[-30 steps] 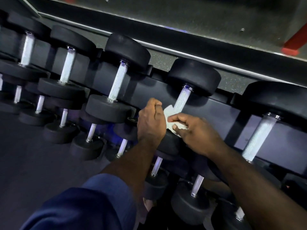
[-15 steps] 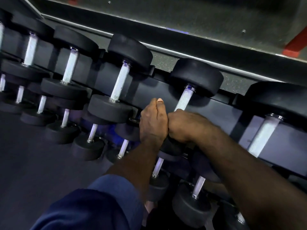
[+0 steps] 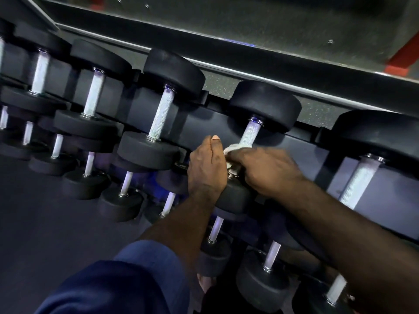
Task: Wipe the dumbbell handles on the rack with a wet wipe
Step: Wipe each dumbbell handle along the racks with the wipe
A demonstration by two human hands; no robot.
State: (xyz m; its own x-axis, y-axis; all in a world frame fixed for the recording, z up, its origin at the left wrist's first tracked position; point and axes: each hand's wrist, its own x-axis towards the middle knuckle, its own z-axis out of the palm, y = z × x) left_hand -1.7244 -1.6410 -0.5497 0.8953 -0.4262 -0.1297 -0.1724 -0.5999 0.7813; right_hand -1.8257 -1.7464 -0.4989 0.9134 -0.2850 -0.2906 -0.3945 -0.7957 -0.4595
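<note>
A black dumbbell lies on the top tier of the rack (image 3: 204,123), its knurled silver handle (image 3: 250,132) showing above my hands. My right hand (image 3: 265,171) grips the lower part of that handle with a white wet wipe (image 3: 233,148) wrapped under its fingers. My left hand (image 3: 207,166) rests on the dumbbell's near black head (image 3: 235,196), thumb raised beside the wipe. The lower half of the handle is hidden by both hands.
Several more black dumbbells with silver handles fill the tier: one to the left (image 3: 162,114), one to the right (image 3: 360,180). Lower tiers hold smaller dumbbells (image 3: 215,230). A grey wall ledge (image 3: 249,69) runs behind the rack. A red post (image 3: 405,55) stands top right.
The right hand has slid slightly down the handle, and a fold of the wipe now shows above its fingers. A second ago the wipe was held open beside the handle. The left hand stays put.
</note>
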